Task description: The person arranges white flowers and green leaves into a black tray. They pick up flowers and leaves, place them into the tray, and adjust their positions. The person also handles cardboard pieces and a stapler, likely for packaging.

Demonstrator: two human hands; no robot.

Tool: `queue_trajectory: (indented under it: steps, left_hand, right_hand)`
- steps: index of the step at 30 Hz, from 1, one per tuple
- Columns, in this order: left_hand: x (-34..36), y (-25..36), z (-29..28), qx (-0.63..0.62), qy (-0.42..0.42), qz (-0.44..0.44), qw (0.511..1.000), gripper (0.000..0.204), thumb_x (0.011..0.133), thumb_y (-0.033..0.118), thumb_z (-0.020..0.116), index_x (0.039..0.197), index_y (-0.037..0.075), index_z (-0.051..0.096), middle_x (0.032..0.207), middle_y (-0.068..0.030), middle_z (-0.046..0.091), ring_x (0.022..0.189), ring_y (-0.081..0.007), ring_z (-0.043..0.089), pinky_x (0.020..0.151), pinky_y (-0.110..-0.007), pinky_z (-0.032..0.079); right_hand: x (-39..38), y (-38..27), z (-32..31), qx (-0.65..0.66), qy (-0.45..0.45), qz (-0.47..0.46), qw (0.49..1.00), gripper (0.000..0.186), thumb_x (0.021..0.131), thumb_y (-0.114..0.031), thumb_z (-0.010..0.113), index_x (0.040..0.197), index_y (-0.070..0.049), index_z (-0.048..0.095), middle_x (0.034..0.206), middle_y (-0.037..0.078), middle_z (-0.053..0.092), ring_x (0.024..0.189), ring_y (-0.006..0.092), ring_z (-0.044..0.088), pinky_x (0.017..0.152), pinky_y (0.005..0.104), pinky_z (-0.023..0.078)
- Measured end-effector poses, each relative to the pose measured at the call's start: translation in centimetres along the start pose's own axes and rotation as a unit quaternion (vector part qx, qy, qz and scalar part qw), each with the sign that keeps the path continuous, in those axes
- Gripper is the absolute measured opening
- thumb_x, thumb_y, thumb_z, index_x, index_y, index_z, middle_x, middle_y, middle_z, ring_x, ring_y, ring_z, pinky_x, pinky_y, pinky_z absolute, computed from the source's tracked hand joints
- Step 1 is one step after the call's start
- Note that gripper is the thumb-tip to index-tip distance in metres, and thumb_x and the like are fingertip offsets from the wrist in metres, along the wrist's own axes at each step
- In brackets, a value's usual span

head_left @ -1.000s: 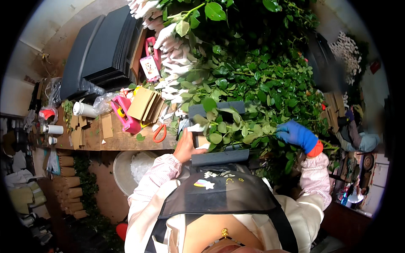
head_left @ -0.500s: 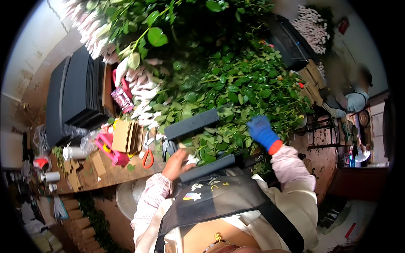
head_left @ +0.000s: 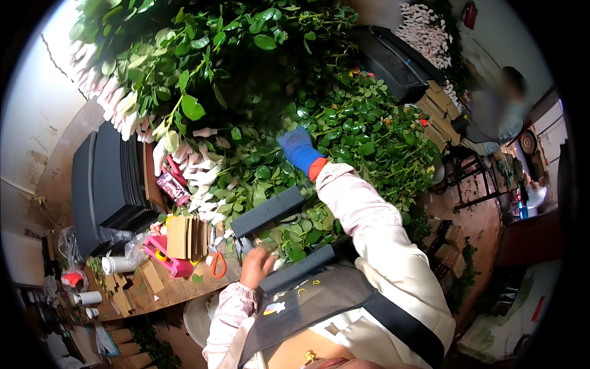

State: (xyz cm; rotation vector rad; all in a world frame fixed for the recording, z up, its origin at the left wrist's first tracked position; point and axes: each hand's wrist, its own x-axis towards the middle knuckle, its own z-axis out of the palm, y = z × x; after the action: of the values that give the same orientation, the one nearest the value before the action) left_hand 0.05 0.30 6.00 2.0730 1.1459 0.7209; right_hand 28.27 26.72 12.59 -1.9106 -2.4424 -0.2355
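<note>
My bare left hand (head_left: 257,265) is at the left end of a dark grey trough (head_left: 264,210), its thumb and fingers apart, beside a pale wrapped flower head. Leafy stems (head_left: 295,240) lie inside the trough. My right hand (head_left: 295,147), in a blue glove with an orange cuff, reaches over the far side into a big heap of green rose stems (head_left: 362,123), its fingertips among the leaves, too hidden to show a grip. White-sleeved flower heads (head_left: 200,178) line the heap's left side. Orange-handled scissors (head_left: 218,264) lie left of the trough.
Stacked dark sheets (head_left: 110,184), cardboard pieces (head_left: 184,237), a pink tape dispenser (head_left: 175,264) and a white tumbler (head_left: 117,264) occupy the wooden bench (head_left: 178,289) at left. A co-worker (head_left: 510,111) is at the upper right beside folded cardboard (head_left: 439,114) and a black metal frame (head_left: 467,184).
My gloved hand has moved up and left, from the right end of the trough into the farther foliage. The view has swung, and more of the upper heap and the co-worker show.
</note>
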Motion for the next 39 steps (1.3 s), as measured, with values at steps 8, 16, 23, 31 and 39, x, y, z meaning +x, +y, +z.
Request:
queue_trajectory:
  steps: [8,16,23,31,39]
  left_hand:
    - [-0.3,0.1,0.0,-0.014,0.023,-0.02,0.999,0.023,0.083,0.019,0.077,0.086,0.003,0.061,0.079,-0.0143,0.058,0.076,-0.0373,0.056,0.065,-0.045,0.045]
    - [-0.8,-1.1,0.6,-0.039,0.05,-0.019,0.998,0.018,0.084,0.017,0.075,0.094,0.003,0.067,0.085,-0.014,0.06,0.081,-0.0363,0.06,0.07,-0.043,0.048]
    - [-0.7,-0.3,0.2,-0.091,0.052,-0.062,0.993,0.019,0.085,0.015,0.075,0.098,0.002,0.069,0.087,-0.0135,0.061,0.081,-0.0336,0.062,0.069,-0.04,0.049]
    - [-1.3,-1.4,1.0,-0.186,0.023,-0.137,0.973,0.019,0.085,0.011,0.074,0.1,0.0,0.068,0.093,-0.0137,0.063,0.08,-0.0286,0.063,0.07,-0.035,0.049]
    - [-2.0,-2.6,2.0,-0.237,0.026,-0.207,0.949,0.053,0.084,0.009,0.079,0.128,0.001,0.051,0.096,-0.0055,0.063,0.086,-0.0135,0.061,0.076,-0.028,0.051]
  right_hand:
    - [-2.7,2.0,-7.4,0.119,0.187,-0.114,0.968,0.034,0.081,-0.012,0.066,0.115,-0.015,0.068,0.1,0.008,0.068,0.095,0.0301,0.064,0.084,0.0421,0.051]
    - [-11.7,5.0,-13.8,0.134,0.218,-0.2,0.946,0.053,0.076,0.0,0.064,0.125,-0.019,0.066,0.108,0.006,0.067,0.104,0.0289,0.062,0.094,0.0434,0.05]
    - [-10.9,10.6,-9.1,0.102,0.276,-0.082,0.952,0.057,0.078,0.006,0.056,0.129,-0.018,0.065,0.113,0.007,0.068,0.109,0.0309,0.062,0.101,0.0439,0.047]
    - [-10.5,-3.0,-11.0,0.139,0.23,-0.33,0.905,0.038,0.083,-0.011,0.06,0.119,-0.023,0.065,0.09,0.004,0.062,0.083,0.0256,0.062,0.073,0.0406,0.05]
    - [-15.1,3.6,-15.3,0.118,0.051,-0.273,0.953,0.037,0.08,-0.008,0.066,0.116,-0.018,0.068,0.09,0.007,0.064,0.086,0.0299,0.064,0.074,0.0436,0.051]
